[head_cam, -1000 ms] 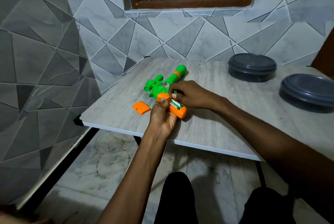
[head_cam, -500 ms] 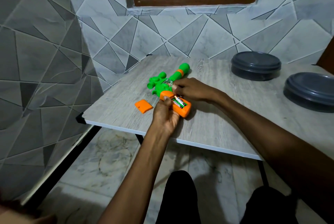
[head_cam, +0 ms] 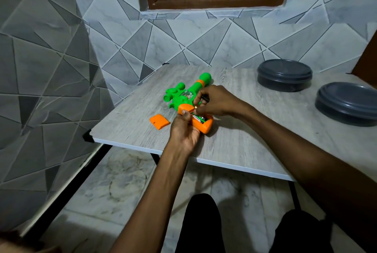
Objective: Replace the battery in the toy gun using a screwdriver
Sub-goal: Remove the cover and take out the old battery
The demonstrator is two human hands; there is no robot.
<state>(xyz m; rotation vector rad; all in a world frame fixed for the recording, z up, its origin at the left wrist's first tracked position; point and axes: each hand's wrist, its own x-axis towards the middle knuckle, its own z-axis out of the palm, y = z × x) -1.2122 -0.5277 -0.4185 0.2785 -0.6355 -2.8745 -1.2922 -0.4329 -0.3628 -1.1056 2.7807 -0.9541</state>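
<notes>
— Which step is in hand?

— The battery step, it is judged. The toy gun (head_cam: 188, 99) is laid on the table (head_cam: 234, 142), a little left of the frame's centre. Its orange grip is held by the left hand (head_cam: 184, 132), closed around it from below. The compartment is open, and a battery (head_cam: 199, 118) is seen inside it. The orange cover (head_cam: 159, 122) is put aside, just left of the grip.

— And the right hand?

— The right hand (head_cam: 216, 101) is pinched narrow over the compartment; a small brass-coloured tip is seen at its fingertips, perhaps a second battery, but this cannot be told surely. No screwdriver can be made out.

— What is called for next?

— The cell must be pressed flat, then the cover fitted and screwed.

— How is the gun pointed?

— Its long axis runs diagonally: the muzzle toward the upper right, the grip toward the lower centre.
</notes>
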